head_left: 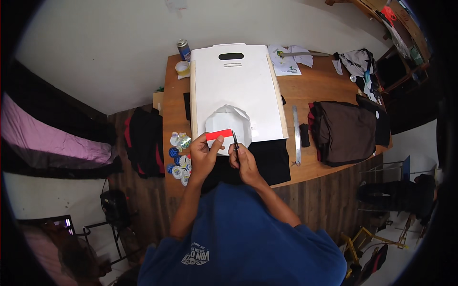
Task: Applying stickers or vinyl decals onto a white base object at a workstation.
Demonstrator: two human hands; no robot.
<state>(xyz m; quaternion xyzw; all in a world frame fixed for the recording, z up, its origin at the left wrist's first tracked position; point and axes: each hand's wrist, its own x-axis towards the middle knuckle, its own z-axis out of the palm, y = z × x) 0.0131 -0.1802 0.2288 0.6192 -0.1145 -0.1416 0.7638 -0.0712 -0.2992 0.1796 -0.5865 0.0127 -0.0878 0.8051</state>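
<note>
My left hand (202, 156) pinches a small red and white piece of sheet material (218, 135), thumb on its face. In my right hand (245, 164) is a dark pair of scissors (235, 138), its narrow blades pointing away from me at the right end of the piece. Whether the blades touch the piece, I cannot tell. Both hands are above the near side of a white, many-sided paper-like bowl (244, 116). The bowl rests at the near end of a white board (234, 86) with a dark handle slot. Black fabric (272, 162) lies under the board's near edge.
Round stickers or badges (177, 172) lie left on the wooden table (315, 90). A spray can (183, 49) and tape roll (182, 68) stand back left. At right are a metal ruler (296, 136), a dark roll (304, 135) and folded dark clothes (343, 133); papers (288, 66) lie behind.
</note>
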